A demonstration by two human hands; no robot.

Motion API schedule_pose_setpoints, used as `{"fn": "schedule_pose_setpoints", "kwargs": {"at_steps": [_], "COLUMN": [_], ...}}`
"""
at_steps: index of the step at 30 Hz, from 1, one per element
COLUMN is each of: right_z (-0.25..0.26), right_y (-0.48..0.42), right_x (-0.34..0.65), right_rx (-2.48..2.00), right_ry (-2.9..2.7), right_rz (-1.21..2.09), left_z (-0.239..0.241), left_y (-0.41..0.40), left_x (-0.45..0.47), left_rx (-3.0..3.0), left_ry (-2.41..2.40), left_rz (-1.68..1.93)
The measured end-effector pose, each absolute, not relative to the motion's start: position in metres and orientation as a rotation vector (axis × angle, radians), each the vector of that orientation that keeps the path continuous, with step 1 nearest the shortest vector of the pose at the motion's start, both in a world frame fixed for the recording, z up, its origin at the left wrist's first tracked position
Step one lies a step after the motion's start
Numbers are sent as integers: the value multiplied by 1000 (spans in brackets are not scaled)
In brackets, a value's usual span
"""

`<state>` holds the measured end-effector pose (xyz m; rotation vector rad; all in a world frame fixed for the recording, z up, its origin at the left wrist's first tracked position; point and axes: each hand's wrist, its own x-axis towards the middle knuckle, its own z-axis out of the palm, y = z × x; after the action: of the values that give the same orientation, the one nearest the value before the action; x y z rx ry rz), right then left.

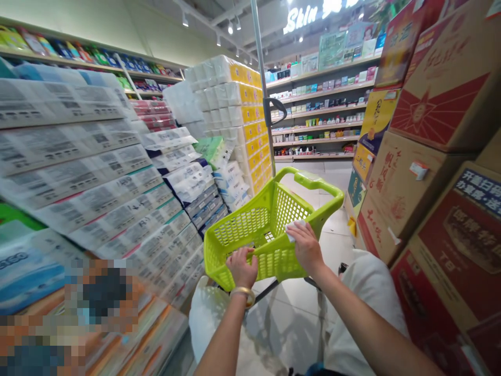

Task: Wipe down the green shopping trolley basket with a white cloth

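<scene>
A bright green plastic shopping basket [242,227] with perforated walls stands in front of me on dark metal legs, like a small cart. My left hand [241,266], with a gold-coloured bangle at the wrist, is closed over the near rim. Further right, my right hand [306,245] presses a crumpled white tissue or cloth [294,228] against the same rim, close to the handle [309,180]. Inside, the basket's floor shows in part, with a small dark item or gap beside my left fingers that I cannot make out.
Stacked packs of tissue paper [97,151] rise on the left, with toilet-roll packs [229,104] behind. Cardboard cartons [438,104] are piled on the right. A tall pole [260,52] stands beyond the basket, before shelves of small goods [321,109]. My knees flank the tiled floor [289,308].
</scene>
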<state>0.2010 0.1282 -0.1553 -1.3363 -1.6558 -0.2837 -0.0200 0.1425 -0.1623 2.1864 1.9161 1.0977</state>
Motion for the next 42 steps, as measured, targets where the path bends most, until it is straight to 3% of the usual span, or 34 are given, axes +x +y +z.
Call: {"fn": "schedule_pose_setpoints", "kwargs": {"at_steps": [16, 22, 31, 38, 42], "right_z": [-150, -149, -135, -143, -132], "right_y": [79, 70, 64, 54, 50], "right_x": [173, 176, 208, 189, 218], "right_rx": [-1301, -1263, -1325, -1233, -1328], "right_ry": [-1701, -1772, -1442, -1739, -1462], "right_rz": [-284, -234, -382, -307, -433], "left_z": [-135, -145, -153, -154, -154], "left_y": [81, 76, 68, 61, 60], "left_x": [-1, 13, 4, 0, -2], "left_rx": [2301, 2417, 2415, 2426, 2449], "left_ry": [1916, 1707, 1688, 1679, 1663], "left_rz": [1001, 851, 895, 908, 890]}}
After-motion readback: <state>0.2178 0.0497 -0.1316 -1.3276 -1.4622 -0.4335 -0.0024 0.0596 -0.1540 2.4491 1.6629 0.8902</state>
